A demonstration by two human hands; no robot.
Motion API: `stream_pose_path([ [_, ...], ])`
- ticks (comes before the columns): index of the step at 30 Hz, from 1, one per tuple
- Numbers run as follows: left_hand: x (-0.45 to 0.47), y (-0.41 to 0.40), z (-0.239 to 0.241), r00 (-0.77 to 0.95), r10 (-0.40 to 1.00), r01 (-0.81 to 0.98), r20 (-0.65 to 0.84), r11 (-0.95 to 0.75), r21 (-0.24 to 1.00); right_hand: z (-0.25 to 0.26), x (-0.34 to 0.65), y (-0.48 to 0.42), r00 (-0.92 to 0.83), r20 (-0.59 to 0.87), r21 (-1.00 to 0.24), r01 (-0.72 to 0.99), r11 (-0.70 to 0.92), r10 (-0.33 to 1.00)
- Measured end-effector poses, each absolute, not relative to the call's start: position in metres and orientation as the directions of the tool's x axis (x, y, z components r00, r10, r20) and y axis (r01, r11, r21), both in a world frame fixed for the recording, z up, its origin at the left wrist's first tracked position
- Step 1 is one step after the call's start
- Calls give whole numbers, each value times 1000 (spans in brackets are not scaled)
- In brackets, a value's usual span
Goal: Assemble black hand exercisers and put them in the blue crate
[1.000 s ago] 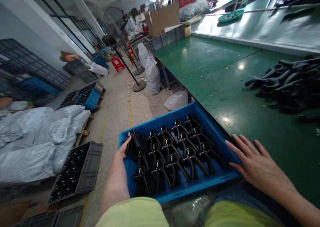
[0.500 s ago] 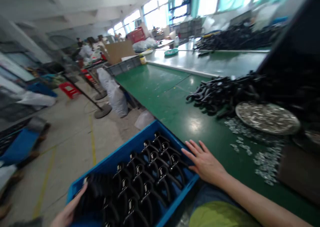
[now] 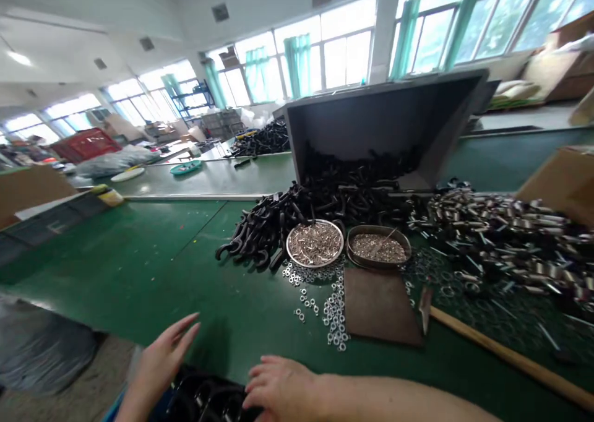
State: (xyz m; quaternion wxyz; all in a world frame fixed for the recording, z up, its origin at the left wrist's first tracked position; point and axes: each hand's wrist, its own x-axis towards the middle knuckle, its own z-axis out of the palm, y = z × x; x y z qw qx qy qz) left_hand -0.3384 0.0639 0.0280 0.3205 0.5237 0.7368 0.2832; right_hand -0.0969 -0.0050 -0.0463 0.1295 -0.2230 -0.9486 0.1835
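My left hand (image 3: 160,363) is at the bottom left, over the left side of the blue crate (image 3: 114,406). Its fingers are stretched out and hold nothing. My right hand (image 3: 281,385) lies palm down at the crate's right side, fingers apart, with nothing visible in them. Between the two hands, black forked parts (image 3: 204,397) with shiny metal ends show in the crate. Most of the crate is cut off by the lower edge. Beyond my right hand, loose metal nuts or rings (image 3: 335,314) are scattered on the green tabletop (image 3: 185,292).
A pile of black hooked parts (image 3: 260,230) spills from a tipped grey bin (image 3: 380,125). Before it stand a round dish of small pins (image 3: 315,244) and an oval tin (image 3: 379,247). A brown plate (image 3: 381,307), a hammer (image 3: 501,348) and heaped metal-ended parts (image 3: 510,236) lie right.
The view has swung right, and the crate has dropped mostly out of the picture. My left hand has come off the parts at the crate's far left; my right hand stays near its right side.
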Motion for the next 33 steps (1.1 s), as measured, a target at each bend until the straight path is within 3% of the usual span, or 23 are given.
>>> stream_pose_path([
  [3,-206,132,33,226,970,627,88,-214,750,-30,-42,-9,-832,111,-450,446,774,543],
  [4,-159,153,33,381,912,621,152,-374,688,-22,-18,-11,-793,105,-482,487,729,600],
  [6,-72,186,32,586,788,665,190,-601,443,-3,32,-15,-693,110,-548,555,625,712],
  [9,25,224,26,678,720,642,145,-677,360,20,112,-19,-483,104,-591,673,444,870],
  [12,78,252,17,700,708,652,94,-688,319,30,193,-16,-167,121,-596,776,206,979],
  [17,109,279,5,698,715,685,42,-683,253,27,309,14,229,195,-496,862,-105,954],
  [22,108,287,3,711,700,668,70,-703,245,25,370,86,323,223,-368,902,-227,920],
  [26,100,288,8,685,712,660,157,-697,279,26,384,161,331,207,-321,912,-256,920],
  [28,94,285,11,618,748,658,241,-660,363,22,383,192,334,157,-301,912,-277,929],
  [30,87,276,16,470,825,544,313,-550,634,15,380,213,330,82,-274,915,-297,940],
  [32,77,262,22,297,916,227,268,-340,913,8,375,222,318,10,-242,921,-306,948],
  [33,70,254,25,240,948,41,209,-225,974,4,371,222,313,-14,-227,924,-308,950],
])
